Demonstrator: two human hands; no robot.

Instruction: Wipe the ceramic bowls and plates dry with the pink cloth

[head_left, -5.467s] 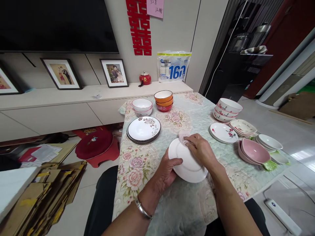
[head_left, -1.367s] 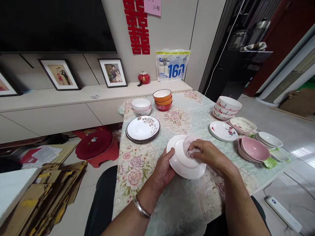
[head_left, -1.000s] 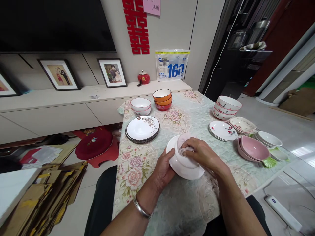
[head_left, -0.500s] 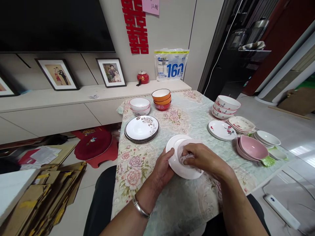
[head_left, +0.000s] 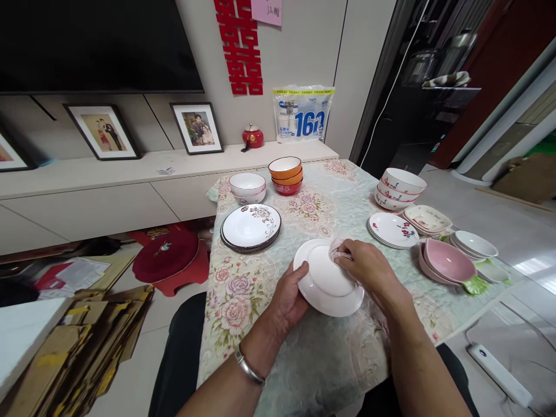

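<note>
My left fingers [head_left: 300, 271] holding a white plate [head_left: 325, 277], my right fingers [head_left: 354, 251] pinching a pale cloth [head_left: 335, 248] against it, above the table [head_left: 310, 204]

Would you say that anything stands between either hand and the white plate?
Yes: a pale cloth bunched in the right hand sits between that hand and the white plate, near the plate's far-right rim. Nothing visible separates the left hand from the plate, whose left edge it holds.

This looks like a home's living room: a large, flat black television [head_left: 99, 46] hangs above a long, low cream cabinet [head_left: 87, 205] bearing black-framed rectangular couple photographs [head_left: 198, 128], near red cut-out double-happiness characters [head_left: 238, 52] on the pale wall [head_left: 308, 46].
</note>
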